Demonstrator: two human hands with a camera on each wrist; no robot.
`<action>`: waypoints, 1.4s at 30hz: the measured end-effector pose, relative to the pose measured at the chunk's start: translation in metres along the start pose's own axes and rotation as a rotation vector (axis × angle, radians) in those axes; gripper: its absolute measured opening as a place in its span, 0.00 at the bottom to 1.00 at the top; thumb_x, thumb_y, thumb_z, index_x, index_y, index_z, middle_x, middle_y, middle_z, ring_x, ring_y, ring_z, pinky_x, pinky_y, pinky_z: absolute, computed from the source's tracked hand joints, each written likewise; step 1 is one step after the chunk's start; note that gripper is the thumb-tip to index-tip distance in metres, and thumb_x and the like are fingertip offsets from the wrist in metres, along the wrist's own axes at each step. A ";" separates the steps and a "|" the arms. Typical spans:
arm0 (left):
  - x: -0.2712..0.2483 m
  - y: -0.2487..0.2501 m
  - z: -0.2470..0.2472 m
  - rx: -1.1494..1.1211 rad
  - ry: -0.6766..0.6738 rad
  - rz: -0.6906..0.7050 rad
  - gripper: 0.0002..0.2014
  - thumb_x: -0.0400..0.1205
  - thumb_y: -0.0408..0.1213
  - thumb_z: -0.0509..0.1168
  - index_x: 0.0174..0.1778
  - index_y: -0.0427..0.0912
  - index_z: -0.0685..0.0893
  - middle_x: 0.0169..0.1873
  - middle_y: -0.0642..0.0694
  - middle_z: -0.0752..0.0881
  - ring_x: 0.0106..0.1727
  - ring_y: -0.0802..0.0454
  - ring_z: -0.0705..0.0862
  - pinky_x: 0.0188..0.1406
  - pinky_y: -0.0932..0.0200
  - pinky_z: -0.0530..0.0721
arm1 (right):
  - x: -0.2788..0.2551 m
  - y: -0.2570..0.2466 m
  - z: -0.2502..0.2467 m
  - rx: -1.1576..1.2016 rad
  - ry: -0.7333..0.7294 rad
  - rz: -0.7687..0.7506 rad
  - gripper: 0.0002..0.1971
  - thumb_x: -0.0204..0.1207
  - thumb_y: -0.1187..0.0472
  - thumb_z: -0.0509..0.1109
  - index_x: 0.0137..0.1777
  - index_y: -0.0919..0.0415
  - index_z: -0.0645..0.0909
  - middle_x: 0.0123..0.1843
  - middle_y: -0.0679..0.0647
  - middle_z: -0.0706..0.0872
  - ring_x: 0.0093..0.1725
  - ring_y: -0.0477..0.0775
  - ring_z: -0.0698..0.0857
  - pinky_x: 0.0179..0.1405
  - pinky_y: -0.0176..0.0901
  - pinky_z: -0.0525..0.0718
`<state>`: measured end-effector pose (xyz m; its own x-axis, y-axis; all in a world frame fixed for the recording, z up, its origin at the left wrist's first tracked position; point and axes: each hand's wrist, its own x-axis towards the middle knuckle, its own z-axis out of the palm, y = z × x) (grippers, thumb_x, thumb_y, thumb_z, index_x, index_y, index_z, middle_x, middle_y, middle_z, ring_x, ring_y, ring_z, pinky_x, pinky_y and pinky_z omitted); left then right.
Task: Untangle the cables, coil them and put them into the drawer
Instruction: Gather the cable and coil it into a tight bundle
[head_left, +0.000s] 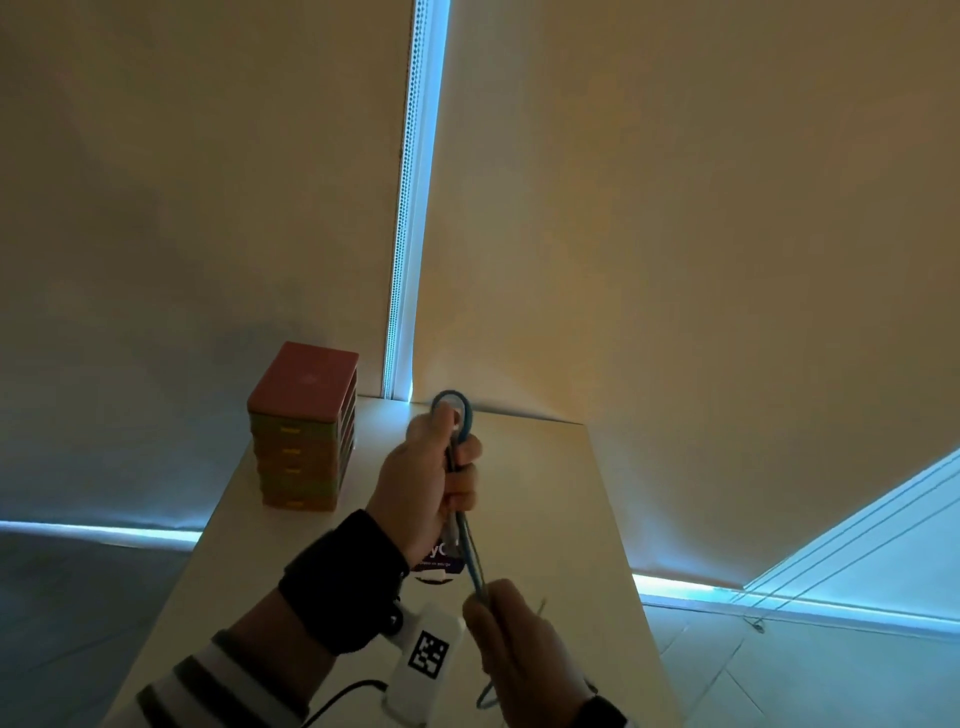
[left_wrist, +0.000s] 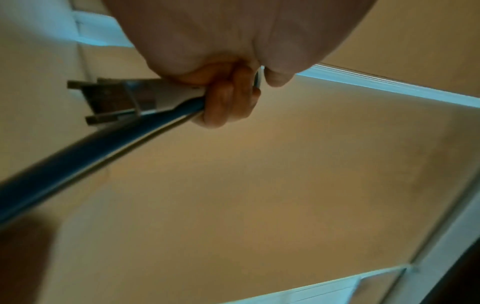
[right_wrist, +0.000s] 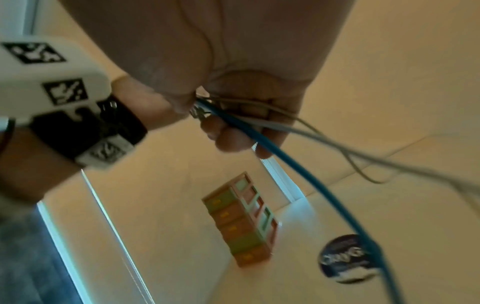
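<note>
My left hand (head_left: 457, 462) is raised over the table and grips a folded bundle of blue cable (head_left: 451, 404), whose loop sticks out above the fist. In the left wrist view the fingers (left_wrist: 228, 102) curl round the blue cable (left_wrist: 103, 144) and a pale connector with dark prongs (left_wrist: 114, 98). Lower down, my right hand (head_left: 488, 605) pinches the hanging strands. The right wrist view shows its fingers (right_wrist: 233, 133) holding the blue cable (right_wrist: 285, 164) together with thin grey wires (right_wrist: 337, 148). A small stack of orange and green drawers (head_left: 304, 436) stands at the table's far left, its drawers shut.
The pale table (head_left: 561, 519) runs away from me towards a curtained wall. A round dark sticker (right_wrist: 348, 259) lies on it under the hands. A white tagged wrist camera (head_left: 426, 649) sits on my left wrist, with a black lead trailing. Floor lies to the right of the table.
</note>
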<state>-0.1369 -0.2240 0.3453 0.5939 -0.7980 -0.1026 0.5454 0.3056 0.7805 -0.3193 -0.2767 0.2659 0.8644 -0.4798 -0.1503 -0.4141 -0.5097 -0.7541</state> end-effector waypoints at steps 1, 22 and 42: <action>0.002 0.005 -0.003 0.074 -0.001 0.048 0.15 0.91 0.56 0.53 0.48 0.50 0.71 0.30 0.51 0.70 0.23 0.57 0.59 0.22 0.62 0.59 | -0.001 0.005 -0.001 -0.068 -0.056 0.041 0.17 0.84 0.34 0.54 0.52 0.46 0.72 0.40 0.48 0.85 0.45 0.54 0.87 0.48 0.51 0.85; -0.043 -0.060 -0.045 1.238 -0.207 0.117 0.18 0.92 0.55 0.48 0.53 0.49 0.78 0.33 0.51 0.80 0.32 0.55 0.78 0.39 0.52 0.80 | 0.037 -0.038 -0.076 -0.357 0.124 -0.236 0.16 0.86 0.38 0.58 0.45 0.49 0.73 0.29 0.51 0.78 0.28 0.53 0.77 0.30 0.52 0.76; -0.034 -0.074 -0.028 0.083 0.015 -0.213 0.26 0.92 0.56 0.48 0.74 0.43 0.80 0.65 0.46 0.92 0.66 0.53 0.90 0.72 0.48 0.79 | 0.011 -0.033 0.013 0.004 0.200 0.008 0.19 0.90 0.43 0.47 0.56 0.41 0.81 0.41 0.49 0.89 0.39 0.48 0.86 0.38 0.45 0.81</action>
<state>-0.1805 -0.2053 0.2736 0.4795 -0.8318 -0.2794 0.6095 0.0866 0.7880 -0.2919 -0.2557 0.2809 0.7871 -0.6162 -0.0270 -0.4192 -0.5023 -0.7563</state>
